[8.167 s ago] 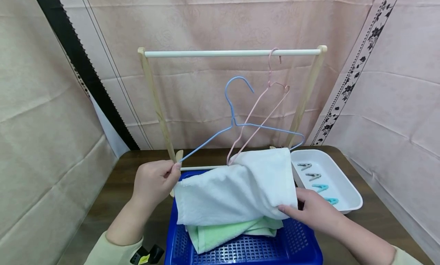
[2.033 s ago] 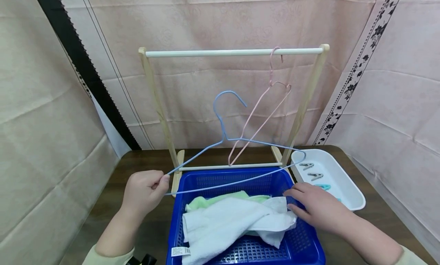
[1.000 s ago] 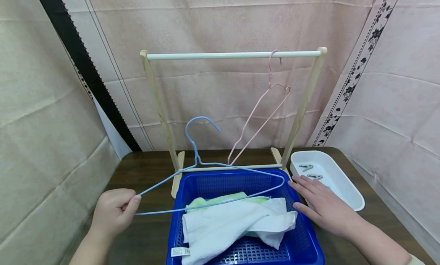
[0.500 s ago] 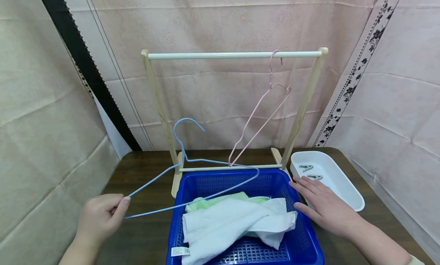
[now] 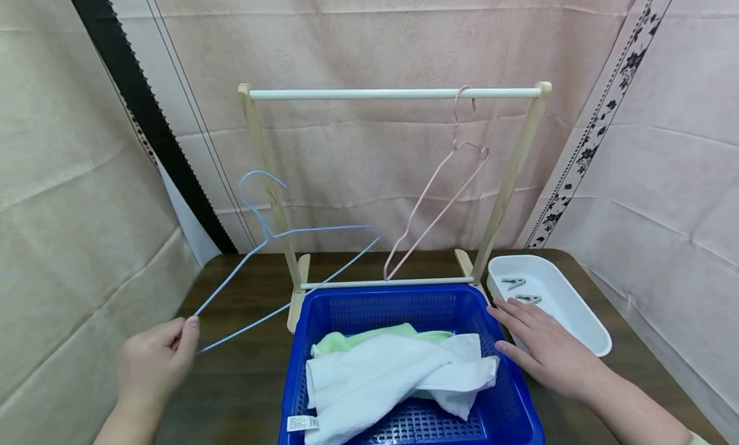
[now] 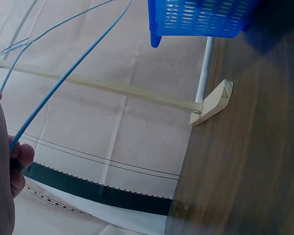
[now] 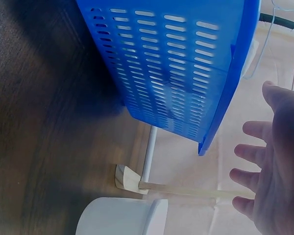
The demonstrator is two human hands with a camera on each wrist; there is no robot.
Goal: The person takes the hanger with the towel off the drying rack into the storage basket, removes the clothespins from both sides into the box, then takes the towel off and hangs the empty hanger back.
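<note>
My left hand (image 5: 158, 361) grips one lower corner of a blue wire hanger (image 5: 329, 228), thumb on top. The hanger is bare and held up to the left of the blue basket, its hook upward, overlapping the rack's left post. In the left wrist view, curled fingers (image 6: 24, 156) show at the hanger's corner. My right hand (image 5: 554, 349) is spread with straight fingers and holds nothing, over the basket's right rim and the tray's near side. A crumpled white towel (image 5: 392, 374) lies in the basket on top of a light green towel (image 5: 369, 335).
A rack with a white top bar (image 5: 358, 94) stands behind the blue basket (image 5: 392, 299). From its right part hangs a pink hanger (image 5: 455, 121), turned sideways. On the right, a white tray (image 5: 568, 291) holds clips (image 5: 514, 283), partly hidden by my right hand.
The white towel, earlier held up by my right hand, now lies in the basket; that hand has let go. My left hand has carried the blue hanger left, lately tilting its far end up.
</note>
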